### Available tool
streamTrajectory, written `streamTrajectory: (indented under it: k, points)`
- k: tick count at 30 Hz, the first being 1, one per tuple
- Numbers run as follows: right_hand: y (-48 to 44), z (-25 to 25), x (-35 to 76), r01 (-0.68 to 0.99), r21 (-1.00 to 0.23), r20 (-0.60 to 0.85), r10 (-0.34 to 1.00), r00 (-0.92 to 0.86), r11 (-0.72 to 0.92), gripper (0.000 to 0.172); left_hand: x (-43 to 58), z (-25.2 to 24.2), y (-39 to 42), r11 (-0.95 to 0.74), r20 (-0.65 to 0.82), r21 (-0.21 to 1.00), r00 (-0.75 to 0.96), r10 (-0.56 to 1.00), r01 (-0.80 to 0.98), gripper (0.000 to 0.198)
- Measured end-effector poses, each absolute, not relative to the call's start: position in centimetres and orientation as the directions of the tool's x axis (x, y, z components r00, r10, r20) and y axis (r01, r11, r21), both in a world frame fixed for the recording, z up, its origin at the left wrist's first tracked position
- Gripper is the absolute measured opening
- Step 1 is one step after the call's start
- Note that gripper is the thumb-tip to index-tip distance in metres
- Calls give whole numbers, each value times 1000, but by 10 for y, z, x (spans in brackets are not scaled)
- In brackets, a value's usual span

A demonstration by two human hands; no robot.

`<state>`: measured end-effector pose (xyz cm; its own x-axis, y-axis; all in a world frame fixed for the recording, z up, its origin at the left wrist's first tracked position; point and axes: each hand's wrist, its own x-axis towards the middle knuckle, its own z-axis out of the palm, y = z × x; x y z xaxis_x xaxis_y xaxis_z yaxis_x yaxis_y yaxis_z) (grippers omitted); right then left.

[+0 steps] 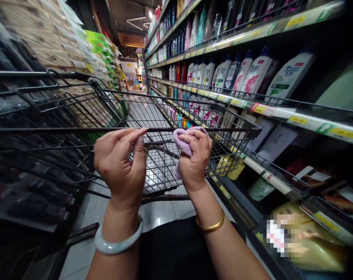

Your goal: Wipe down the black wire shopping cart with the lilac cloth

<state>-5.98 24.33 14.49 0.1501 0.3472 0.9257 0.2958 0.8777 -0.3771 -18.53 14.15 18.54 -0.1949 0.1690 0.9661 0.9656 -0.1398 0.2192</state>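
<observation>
A black wire shopping cart (77,130) stands in front of me in a shop aisle. My left hand (119,163) is raised at the cart's near top rail, fingers pinched together against the rail. My right hand (194,159) is closed round a small lilac cloth (180,142), which it holds against the same rail. A pale bangle circles my left wrist and a gold one my right wrist. The cart's basket looks empty where I can see it.
Shelves (281,112) of shampoo and bottle goods run along the right, close to the cart. Stacked packaged goods (62,42) line the left side. The tiled aisle floor (135,101) stretches ahead toward the back of the shop.
</observation>
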Motion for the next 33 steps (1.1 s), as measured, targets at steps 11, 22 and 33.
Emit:
streamTrajectory:
  k: [11,22,33]
  points:
    - [229,116,-78,338,-298,903,379,-204,892,32,-196,164,160,66,918,269,-276,284,961,19]
    - [223,78,-95,423,-253,863,400,-308,870,37,-212,160,167,-108,935,221,-180,304,969,15]
    - [248,83,-85,423,-381,866,478,-149,822,37,-227,154,172,-222,931,248,-169,324,943,15]
